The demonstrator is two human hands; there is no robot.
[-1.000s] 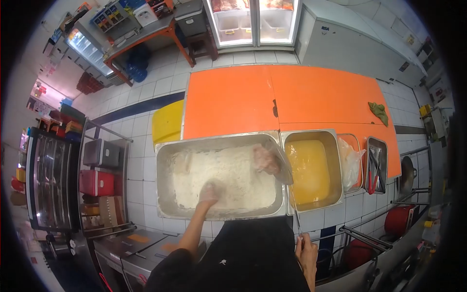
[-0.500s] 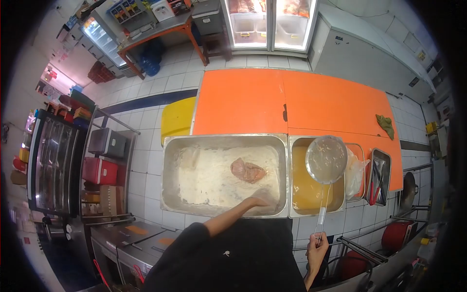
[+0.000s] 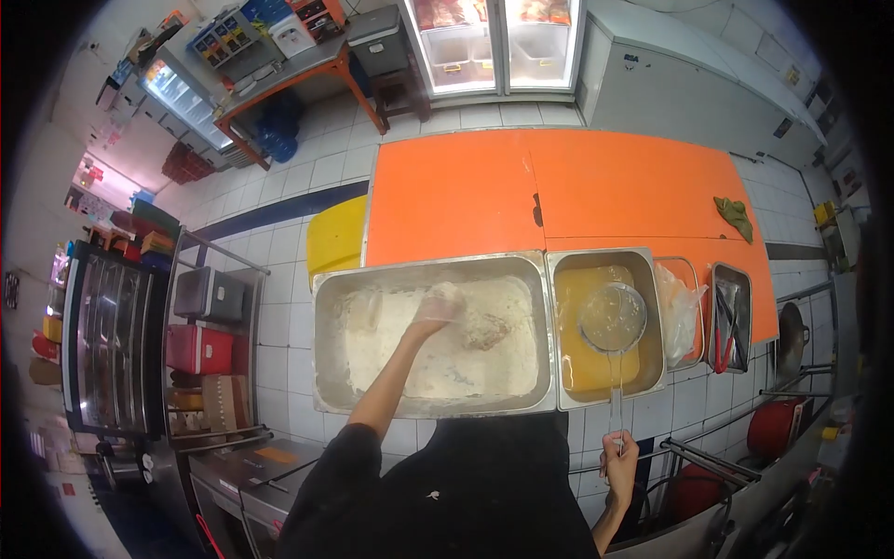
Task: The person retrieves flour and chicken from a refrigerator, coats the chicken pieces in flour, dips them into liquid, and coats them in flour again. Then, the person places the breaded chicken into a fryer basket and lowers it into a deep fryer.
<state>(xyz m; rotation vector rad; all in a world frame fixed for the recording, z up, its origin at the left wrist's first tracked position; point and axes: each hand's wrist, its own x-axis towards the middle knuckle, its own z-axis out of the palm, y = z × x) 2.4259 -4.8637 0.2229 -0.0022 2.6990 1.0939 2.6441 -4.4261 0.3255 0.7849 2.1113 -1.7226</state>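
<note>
My left hand, smeared by motion and seemingly in a clear glove, is over the white flour in a large metal tray. Just right of it lies a piece of raw meat, now dusted with flour. Whether the fingers hold anything is unclear. My right hand is closed round the handle of a round strainer. The strainer's bowl sits in or just over the yellowish liquid inside the narrower metal pan.
An orange table extends behind the trays, with a green cloth on its right. Beside the pan are a clear plastic bag and a small metal tray holding red-handled tongs. A yellow bin stands left.
My left hand moved from the tray's near right side up and left past the meat, which has become coated in flour. The strainer came down toward the liquid with my right hand.
</note>
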